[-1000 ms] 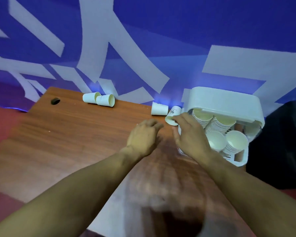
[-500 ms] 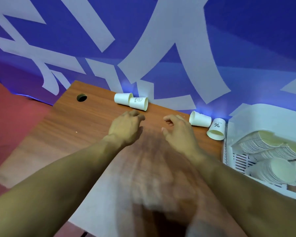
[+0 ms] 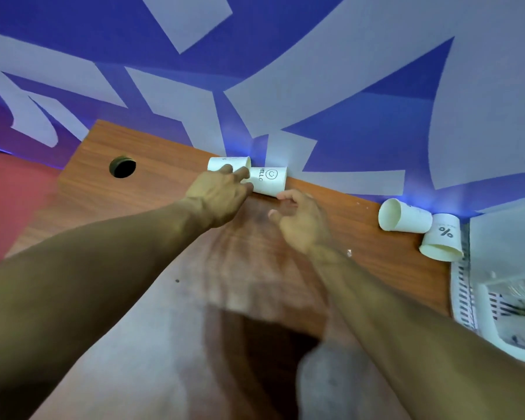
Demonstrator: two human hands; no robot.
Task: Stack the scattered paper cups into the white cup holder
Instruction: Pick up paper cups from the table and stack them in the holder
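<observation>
Two white paper cups lie on their sides at the table's back edge: a plain cup [image 3: 225, 163] and a cup printed HELLO with a smiley [image 3: 270, 180]. My left hand [image 3: 217, 198] reaches to them, its fingertips touching where the two cups meet. Just below the HELLO cup's rim, my right hand [image 3: 300, 225] hovers with loosely curled fingers, holding nothing. Further right, another cup [image 3: 403, 219] lies on its side, and a cup marked % [image 3: 443, 241] leans against the white cup holder [image 3: 503, 253], which is cut off at the right edge.
The wooden table [image 3: 152, 207] has a round cable hole [image 3: 122, 167] near its back left corner. A blue and white patterned wall rises directly behind the cups. Red floor shows to the left of the table.
The view has swung left, away from the holder. Both hands have moved forward and left to the two back cups; my left fingertips now touch them.
</observation>
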